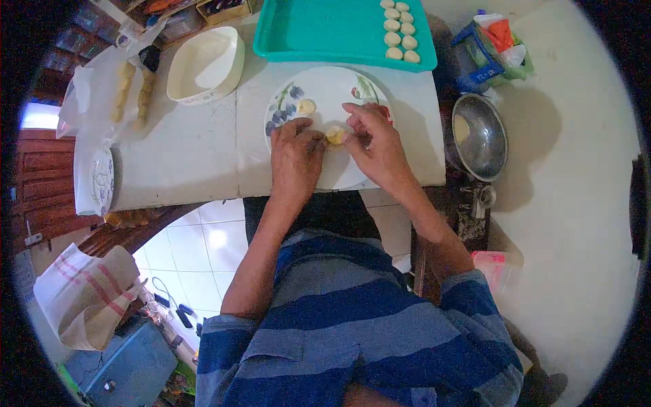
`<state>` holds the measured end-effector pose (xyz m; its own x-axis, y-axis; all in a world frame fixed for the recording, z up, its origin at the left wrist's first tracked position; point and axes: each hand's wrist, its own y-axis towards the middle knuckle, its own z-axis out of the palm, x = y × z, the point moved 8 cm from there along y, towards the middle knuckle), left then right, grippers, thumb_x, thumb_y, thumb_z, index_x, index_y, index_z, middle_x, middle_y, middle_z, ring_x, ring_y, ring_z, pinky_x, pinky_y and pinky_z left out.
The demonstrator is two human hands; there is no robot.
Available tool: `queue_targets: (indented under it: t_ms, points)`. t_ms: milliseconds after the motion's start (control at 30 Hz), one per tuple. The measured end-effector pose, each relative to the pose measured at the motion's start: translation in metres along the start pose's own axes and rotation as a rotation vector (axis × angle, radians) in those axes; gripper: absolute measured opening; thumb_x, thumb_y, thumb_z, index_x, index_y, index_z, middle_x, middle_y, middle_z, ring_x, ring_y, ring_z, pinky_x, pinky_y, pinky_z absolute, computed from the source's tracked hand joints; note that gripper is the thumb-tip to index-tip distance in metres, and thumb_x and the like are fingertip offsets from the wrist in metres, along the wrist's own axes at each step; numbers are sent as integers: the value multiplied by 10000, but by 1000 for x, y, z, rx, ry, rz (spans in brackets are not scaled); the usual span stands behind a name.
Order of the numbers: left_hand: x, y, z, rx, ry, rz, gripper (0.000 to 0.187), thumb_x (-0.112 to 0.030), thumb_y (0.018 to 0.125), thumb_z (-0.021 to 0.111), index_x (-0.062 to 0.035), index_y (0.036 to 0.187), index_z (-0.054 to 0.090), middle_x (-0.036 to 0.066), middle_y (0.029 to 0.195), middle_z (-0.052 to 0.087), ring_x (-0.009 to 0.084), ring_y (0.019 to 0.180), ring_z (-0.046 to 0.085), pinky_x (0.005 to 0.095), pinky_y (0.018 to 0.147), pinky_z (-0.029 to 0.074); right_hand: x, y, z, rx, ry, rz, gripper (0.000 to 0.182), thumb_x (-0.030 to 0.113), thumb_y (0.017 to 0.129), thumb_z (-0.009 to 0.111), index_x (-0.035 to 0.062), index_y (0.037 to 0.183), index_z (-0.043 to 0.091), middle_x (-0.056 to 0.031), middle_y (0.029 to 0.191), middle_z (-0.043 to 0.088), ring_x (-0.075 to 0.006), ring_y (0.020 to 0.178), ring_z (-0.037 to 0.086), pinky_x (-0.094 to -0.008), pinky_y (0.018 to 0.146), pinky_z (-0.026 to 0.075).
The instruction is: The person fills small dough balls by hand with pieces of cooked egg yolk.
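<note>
A white plate (332,169) with painted flowers lies at the table's front edge. Over it, my left hand (297,152) has its fingers closed at the left side of a small yellowish dough piece (335,136). From the right, my right hand (373,139) touches the same piece with its thumb, while its index finger reaches forward, apart from the thumb. Another pale dough piece (306,106) rests on the plate just beyond my left hand. Behind the plate stands a green tray (325,51), with two columns of round dough balls (392,26) at its right end.
An empty white dish (203,64) is at the back left, near dough rolls (122,91) on plastic. A small plate (102,180) sits at the left edge. Right of the table are a metal bowl (498,139) and a blue-framed bag (478,61).
</note>
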<state>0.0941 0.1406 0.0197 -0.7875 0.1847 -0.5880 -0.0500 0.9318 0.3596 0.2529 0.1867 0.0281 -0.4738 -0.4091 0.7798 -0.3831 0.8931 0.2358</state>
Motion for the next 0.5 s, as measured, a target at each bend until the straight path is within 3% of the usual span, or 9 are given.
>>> queue_targets:
  t_ms: [33,100,133,200,333,433,500]
  points:
    - [0,0,1,1,0,1,150,-51,801,752,2,941,747,184,1161,664,384,1092,582,470,978,458,-3,0,2,-1,0,1,479,-24,881,680,38,1348,592,-92,1031,607,-178,934,631,-299,805,549]
    - [2,0,1,-8,-28,-35,148,-53,795,755,-1,934,751,185,1171,664,375,1116,578,476,999,442,-6,1,2,-103,78,-64,491,23,767,706,43,1252,631,-123,894,593,-316,922,546,-453,948,411]
    - [1,0,1,-8,-28,-35,148,-53,795,755,-1,934,751,185,1171,664,375,1116,578,476,999,442,-4,0,0,-103,78,-64,491,23,767,706,43,1252,631,-123,894,593,-316,922,546,-453,948,411]
    - [0,0,1,-8,-32,-26,141,-51,791,755,-3,923,755,185,1174,663,370,1138,574,478,1027,423,-3,0,2,-10,7,17,477,-34,887,656,51,1352,591,-103,1053,626,-175,946,649,-299,805,553]
    - [3,-1,2,-15,-34,-61,143,-61,799,750,-5,930,753,185,1180,664,370,1153,574,473,1049,407,-3,-3,3,-36,-16,-21,486,-34,890,655,53,1362,584,-101,1064,638,-165,944,653,-294,793,551]
    - [3,-1,-3,-11,-101,-107,149,-80,816,743,-5,945,750,184,1198,664,378,1153,576,465,1056,405,-2,-5,8,9,100,81,485,-30,900,650,48,1373,575,-92,1042,647,-153,931,652,-290,778,549]
    - [4,-4,-5,16,-245,-228,160,-82,831,731,1,969,740,194,1201,664,387,1157,578,474,1052,408,-2,-6,9,-33,266,108,470,30,844,706,0,1300,596,-118,893,627,-255,833,615,-382,781,519]
